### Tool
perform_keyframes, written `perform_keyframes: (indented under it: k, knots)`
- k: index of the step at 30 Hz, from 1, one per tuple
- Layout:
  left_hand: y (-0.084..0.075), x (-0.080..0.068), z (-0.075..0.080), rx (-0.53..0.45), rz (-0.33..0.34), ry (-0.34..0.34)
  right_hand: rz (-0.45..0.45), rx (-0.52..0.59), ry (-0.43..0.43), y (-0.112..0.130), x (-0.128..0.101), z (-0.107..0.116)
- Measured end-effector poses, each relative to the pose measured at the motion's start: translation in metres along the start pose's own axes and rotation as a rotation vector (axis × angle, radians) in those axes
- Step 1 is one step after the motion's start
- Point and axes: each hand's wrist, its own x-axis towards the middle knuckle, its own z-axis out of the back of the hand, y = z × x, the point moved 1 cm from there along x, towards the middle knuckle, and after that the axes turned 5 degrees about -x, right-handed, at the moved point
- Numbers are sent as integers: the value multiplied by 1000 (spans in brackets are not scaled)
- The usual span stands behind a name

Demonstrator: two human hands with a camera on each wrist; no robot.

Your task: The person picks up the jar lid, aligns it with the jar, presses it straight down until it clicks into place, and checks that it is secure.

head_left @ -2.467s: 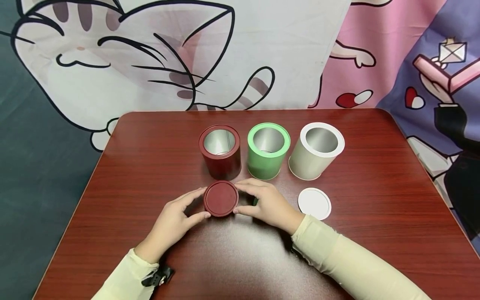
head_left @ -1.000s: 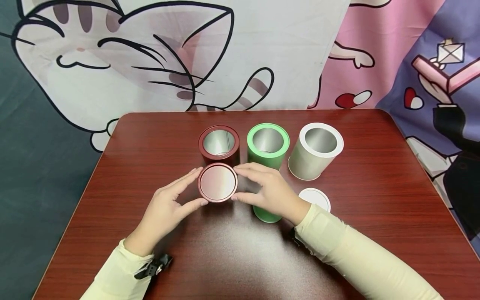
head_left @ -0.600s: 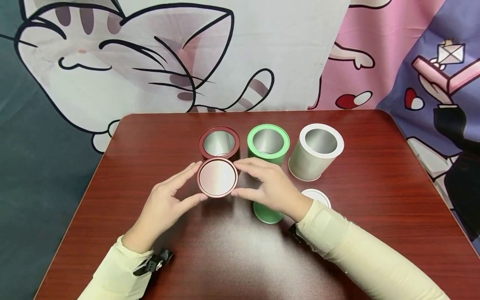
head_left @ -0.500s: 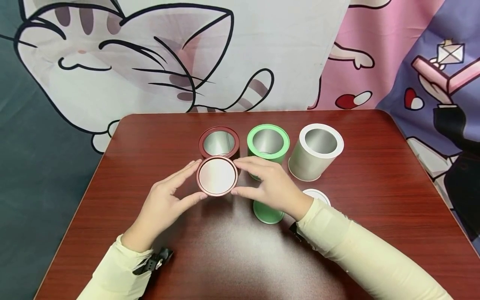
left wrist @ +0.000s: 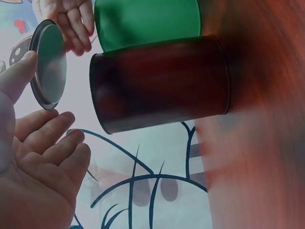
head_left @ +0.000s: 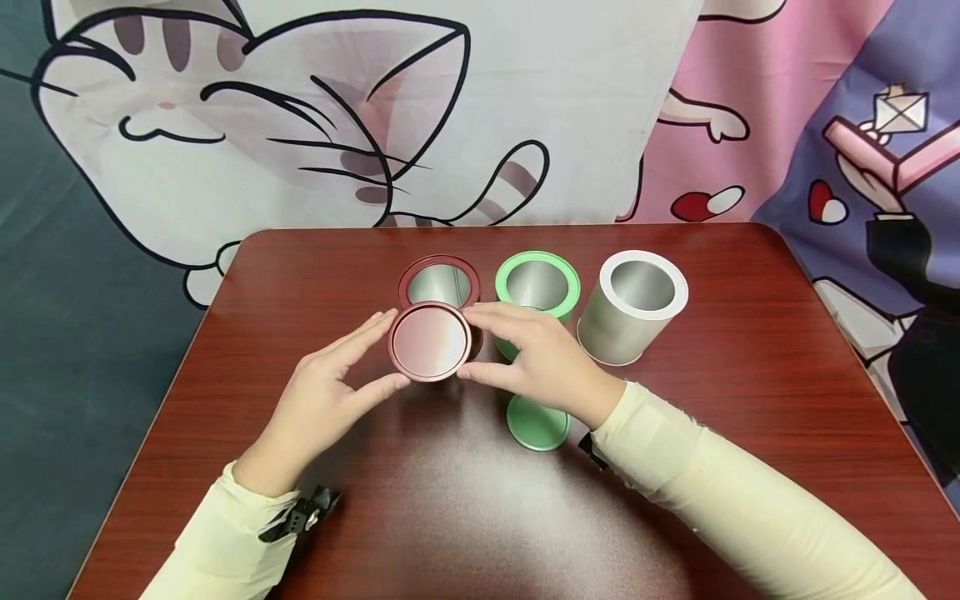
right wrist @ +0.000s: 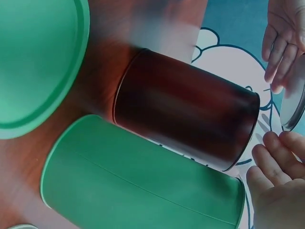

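A dark red round lid (head_left: pixel 430 342) is held up, tilted, between my two hands. My left hand (head_left: pixel 311 404) holds its left edge with thumb and fingertips. At the opposite edge, the fingertips and thumb of my right hand (head_left: pixel 543 357) hold it too. Just behind it stands the matching dark red can (head_left: pixel 438 282), uncapped; its front is largely hidden in the head view. In the left wrist view the lid (left wrist: pixel 51 64) is clear of the red can (left wrist: pixel 159 88), level with its rim end. In the right wrist view part of the lid (right wrist: pixel 294 102) shows.
Right of the red can stand an uncapped green can (head_left: pixel 537 287) and an uncapped white can (head_left: pixel 624 327). A green lid (head_left: pixel 537 423) lies on the brown table (head_left: pixel 480 525) under my right wrist. Printed cloth (head_left: pixel 585 100) hangs behind the table.
Both hands have raised the red lid from near the table and moved it away from me, toward the red can and slightly left. My right sleeve now covers the white lid.
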Motion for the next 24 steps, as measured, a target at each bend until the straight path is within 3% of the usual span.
perform_keyframes:
  k: [8, 24]
  knots:
    - [4, 6, 4, -2, -4, 28, 0, -47, 15, 0, 9, 4]
    - [14, 19, 3, -10, 5, 19, -15, -123, 90, -6, 25, 8]
